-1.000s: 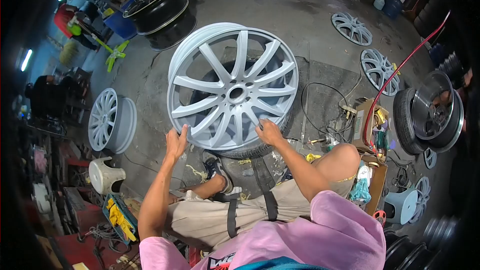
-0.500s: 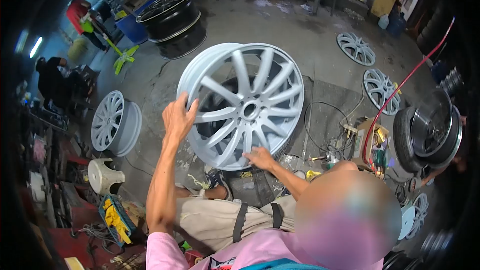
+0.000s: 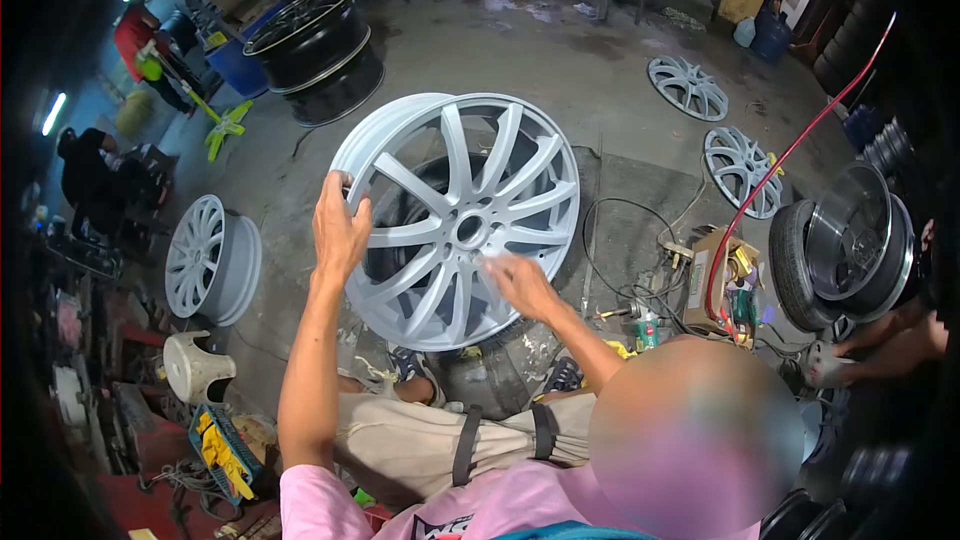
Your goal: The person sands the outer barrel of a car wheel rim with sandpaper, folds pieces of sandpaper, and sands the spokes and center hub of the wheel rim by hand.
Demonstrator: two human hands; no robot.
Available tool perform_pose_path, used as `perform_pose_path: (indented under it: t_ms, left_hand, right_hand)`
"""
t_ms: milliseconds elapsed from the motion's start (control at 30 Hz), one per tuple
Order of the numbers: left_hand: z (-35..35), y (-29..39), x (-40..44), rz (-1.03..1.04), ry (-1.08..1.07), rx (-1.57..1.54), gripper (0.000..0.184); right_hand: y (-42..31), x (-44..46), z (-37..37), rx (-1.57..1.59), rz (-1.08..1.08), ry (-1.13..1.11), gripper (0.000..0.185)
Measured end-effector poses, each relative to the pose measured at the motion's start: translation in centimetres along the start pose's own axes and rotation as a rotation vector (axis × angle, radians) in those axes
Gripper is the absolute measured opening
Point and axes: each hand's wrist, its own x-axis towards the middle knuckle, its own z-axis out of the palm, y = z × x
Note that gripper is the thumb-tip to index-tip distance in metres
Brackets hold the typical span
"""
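A pale grey multi-spoke alloy wheel (image 3: 458,160) stands tilted toward me in front of my knees, its spoked face up. My left hand (image 3: 342,225) is closed around the left edge of its rim, thumb on the near side. Close to the hub, over the lower right spokes, is my right hand (image 3: 520,285), its fingers bent together and blurred by motion. Whatever is under those fingertips is too small and smeared to name. Behind the spokes a dark round shape shows, partly hidden.
Another grey wheel (image 3: 212,255) and a white stool (image 3: 198,365) stand left. Stacked black rims (image 3: 330,65) are behind. Right are two flat spoked pieces (image 3: 690,88), a carton (image 3: 708,275), cables, a red hose (image 3: 790,155) and a tyre (image 3: 797,265). Two people are far left; another person's legs show right.
My right hand has moved up from the lower spokes toward the hub. My left hand keeps its hold on the rim. The view has shifted slightly to the right.
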Motion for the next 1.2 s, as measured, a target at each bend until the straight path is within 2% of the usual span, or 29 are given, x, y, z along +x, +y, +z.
perform_pose_path:
  t_ms: [100, 233, 300, 433, 500, 567, 633, 700, 767, 967, 1133, 1200]
  left_hand:
    - [0.2, 1.3, 0.7, -0.018, -0.051, -0.028, 0.029]
    - [0.8, 0.6, 0.5, 0.039, -0.004, 0.024, 0.033]
    - [0.5, 0.3, 0.3, 0.025, -0.036, 0.014, 0.034]
    - [0.3, -0.6, 0.1, 0.061, -0.071, -0.046, 0.029]
    - [0.9, -0.6, 0.2, 0.064, -0.047, -0.055, 0.028]
    - [0.6, -0.4, 0.4, 0.082, -0.008, -0.045, 0.027]
    - [0.2, 0.1, 0.2, 0.068, -0.042, -0.069, 0.028]
    - [-0.1, 0.1, 0.2, 0.048, -0.047, -0.062, 0.029]
    - [0.1, -0.1, 0.0, 0.075, -0.042, -0.084, 0.03]
    - [0.4, -0.4, 0.0, 0.09, -0.023, -0.085, 0.032]
    - [-0.1, -0.2, 0.1, 0.05, -0.037, -0.117, 0.033]
    - [0.6, -0.8, 0.0, 0.146, 0.016, -0.087, 0.032]
  right_hand:
    - [-3.6, 4.7, -1.8, 0.034, -0.207, 0.253, 0.024]
    - [-4.4, 9.8, -1.9, -0.126, -0.317, 0.192, 0.026]
    - [-4.8, 10.6, -2.2, -0.274, -0.217, 0.029, 0.028]
    - [-5.2, 9.4, -5.1, -0.361, -0.236, -0.154, 0.029]
    - [-5.4, 9.5, -5.4, -0.336, -0.275, -0.093, 0.027]
    - [-6.5, 10.6, -4.8, -0.242, -0.331, 0.069, 0.025]
    - [-5.6, 11.5, -3.4, -0.256, -0.393, 0.066, 0.025]
    - [-5.4, 12.1, -2.9, -0.426, -0.33, -0.061, 0.029]
    - [-5.0, 11.4, -2.8, -0.457, -0.27, -0.13, 0.031]
    - [-4.5, 13.6, -1.8, -0.361, -0.211, -0.13, 0.033]
    - [-5.9, 11.0, -2.2, -0.412, -0.187, -0.109, 0.034]
    - [-6.0, 10.3, -2.4, -0.344, -0.143, -0.074, 0.034]
